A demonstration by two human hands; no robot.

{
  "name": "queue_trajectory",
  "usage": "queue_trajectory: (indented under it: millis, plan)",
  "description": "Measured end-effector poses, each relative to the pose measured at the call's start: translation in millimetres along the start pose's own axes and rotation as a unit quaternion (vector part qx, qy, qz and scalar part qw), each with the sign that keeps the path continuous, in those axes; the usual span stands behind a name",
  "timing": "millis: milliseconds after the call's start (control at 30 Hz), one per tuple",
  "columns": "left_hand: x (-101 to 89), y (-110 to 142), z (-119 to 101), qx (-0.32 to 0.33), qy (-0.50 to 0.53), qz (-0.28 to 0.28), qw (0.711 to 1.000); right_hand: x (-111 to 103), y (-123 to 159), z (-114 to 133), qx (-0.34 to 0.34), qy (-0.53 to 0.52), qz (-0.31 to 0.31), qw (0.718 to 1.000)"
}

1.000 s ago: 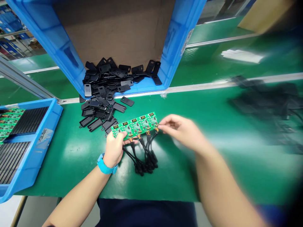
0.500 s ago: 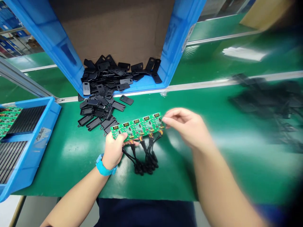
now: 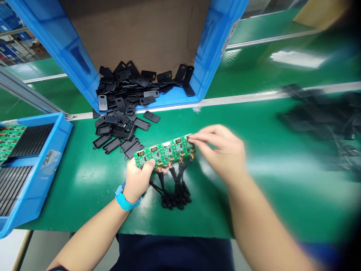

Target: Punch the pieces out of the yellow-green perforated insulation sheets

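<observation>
On the green table point(image 3: 70, 195), beside the blue crate point(image 3: 217, 45) and its spill of black plastic covers point(image 3: 118, 124), you hold the green circuit board strip point(image 3: 165, 150) above the table. Your left hand point(image 3: 137, 180) grips its left end. Your right hand point(image 3: 220, 150), blurred, now sits over the right end rather than beside it, perhaps pinching. Black wires point(image 3: 175, 184) trail below.

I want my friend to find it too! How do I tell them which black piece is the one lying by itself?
First find the big blue crate on the green workbench. Just below its front edge is a heap of flat black plastic pieces. The lone black piece lies at the heap's right side, a little apart, with no other piece on top of it.
</observation>
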State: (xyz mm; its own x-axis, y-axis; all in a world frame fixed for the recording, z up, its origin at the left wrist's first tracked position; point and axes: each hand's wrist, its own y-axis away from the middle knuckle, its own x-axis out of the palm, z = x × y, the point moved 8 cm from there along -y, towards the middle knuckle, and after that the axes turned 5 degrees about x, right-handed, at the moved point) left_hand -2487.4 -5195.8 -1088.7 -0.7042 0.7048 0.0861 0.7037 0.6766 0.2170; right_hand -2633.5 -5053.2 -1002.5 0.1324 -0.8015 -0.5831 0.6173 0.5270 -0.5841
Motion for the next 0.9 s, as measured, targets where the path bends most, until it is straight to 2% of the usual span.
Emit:
queue_trajectory:
  millis: [133, 233, 367, 467, 633, 900]
  plan:
    - [-3.3, 1, 1, 0.020, -0.007, 0.000, 1.000, 3, 3, 9, -0.077, 0.065, 0.050, 0.994]
    - [-4.6, -2, 2, 0.022, 0.016, -0.005, 1.000, 2, 3, 11, -0.082, 0.042, 0.075, 0.993]
    - [-7.7, -4, 2, 0.030, 0.019, -0.025, 0.999, -10, -1, 1, 0.008, -0.055, 0.013, 0.998]
    - [-6.2, -3, 1, 0.031, 0.022, -0.019, 0.999, -11, -2, -4, 0.049, -0.053, -0.025, 0.997]
    - [-3.0, 0, -5, 0.044, -0.015, -0.007, 0.999, -6, -1, 7, 0.003, -0.010, -0.041, 0.999]
    - [-6.5, 3, -14, 0.078, -0.063, -0.043, 0.994, -7, 9, 24, -0.089, 0.075, -0.093, 0.989]
